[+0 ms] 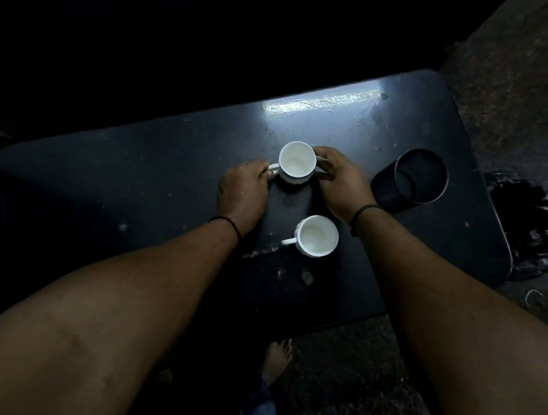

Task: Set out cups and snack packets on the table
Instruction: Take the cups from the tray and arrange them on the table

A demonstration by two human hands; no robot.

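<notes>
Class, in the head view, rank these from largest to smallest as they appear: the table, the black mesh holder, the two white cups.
1. table
2. black mesh holder
3. far cup and near cup: alike, so unranked.

Both bare forearms reach forward from the near edge of the table (413, 128) toward its middle, each wrist wearing a thin dark band. The left hand (241, 193) lies knuckles up, its fingers curled round the handle of the far cup (297, 162). The right hand (338, 180) curves its fingers against that cup's opposite side, thumb toward the rim.
</notes>
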